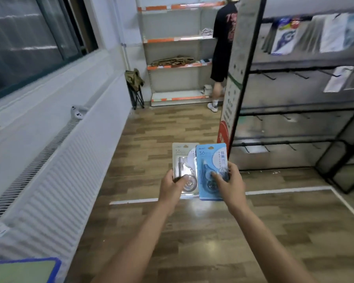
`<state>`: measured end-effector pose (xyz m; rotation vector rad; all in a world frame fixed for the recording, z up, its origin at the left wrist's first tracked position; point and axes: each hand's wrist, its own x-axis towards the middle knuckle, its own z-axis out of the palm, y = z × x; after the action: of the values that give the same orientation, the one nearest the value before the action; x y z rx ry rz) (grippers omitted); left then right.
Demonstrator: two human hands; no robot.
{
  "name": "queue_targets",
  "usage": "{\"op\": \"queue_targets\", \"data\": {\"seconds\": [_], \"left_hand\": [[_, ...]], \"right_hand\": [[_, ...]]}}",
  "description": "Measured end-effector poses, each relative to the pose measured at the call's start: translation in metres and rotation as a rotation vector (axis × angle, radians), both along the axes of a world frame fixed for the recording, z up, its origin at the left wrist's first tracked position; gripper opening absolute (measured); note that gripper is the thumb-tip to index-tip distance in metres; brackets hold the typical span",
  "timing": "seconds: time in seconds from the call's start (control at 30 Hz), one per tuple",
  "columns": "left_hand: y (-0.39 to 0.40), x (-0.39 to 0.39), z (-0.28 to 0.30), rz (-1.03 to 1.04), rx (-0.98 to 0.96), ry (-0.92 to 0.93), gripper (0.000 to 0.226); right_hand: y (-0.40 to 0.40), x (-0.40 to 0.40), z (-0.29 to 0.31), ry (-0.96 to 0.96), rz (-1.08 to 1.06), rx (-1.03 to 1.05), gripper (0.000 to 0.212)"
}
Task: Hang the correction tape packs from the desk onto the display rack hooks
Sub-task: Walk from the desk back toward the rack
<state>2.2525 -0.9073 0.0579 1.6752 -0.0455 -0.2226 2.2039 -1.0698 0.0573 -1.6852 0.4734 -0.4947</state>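
Above the wood floor point(192, 242), hands pinch a grey pack point(182, 158) and blue pack point(207, 160)

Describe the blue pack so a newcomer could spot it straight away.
Start at the black display rack on the right, then drop to the two hands held out over the wooden floor. The right hand grips the blue correction tape pack. Its bright blue card sets it apart from the grey pack in the left hand beside it.

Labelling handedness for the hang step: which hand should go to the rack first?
Probably right. The right hand holds the blue pack on the side nearest the display rack; the left hand holds the grey pack farther away.
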Motion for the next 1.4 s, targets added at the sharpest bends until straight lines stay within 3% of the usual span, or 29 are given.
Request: {"op": "queue_targets", "data": {"seconds": [0.4,0.93,1.2,1.4], "left_hand": [[-0.219,0.015,0.003,-0.302,-0.15,0.097,0.02],[-0.492,0.151,0.038,-0.554,-0.161,-0.02,0.01],[-0.643,0.175,0.04,-0.677,-0.18,-0.035,0.028],[-0.767,0.173,0.042,-0.608,-0.202,0.093,0.026]], "right_hand": [[-0.192,-0.035,0.002,0.013,-0.307,-0.06,0.056],[-0.432,0.073,0.029,-0.007,-0.567,-0.095,0.052],[-0.57,0.085,0.027,-0.025,-0.633,-0.083,0.054],[-0.695,0.083,0.036,0.0,-0.591,-0.084,0.053]]}}
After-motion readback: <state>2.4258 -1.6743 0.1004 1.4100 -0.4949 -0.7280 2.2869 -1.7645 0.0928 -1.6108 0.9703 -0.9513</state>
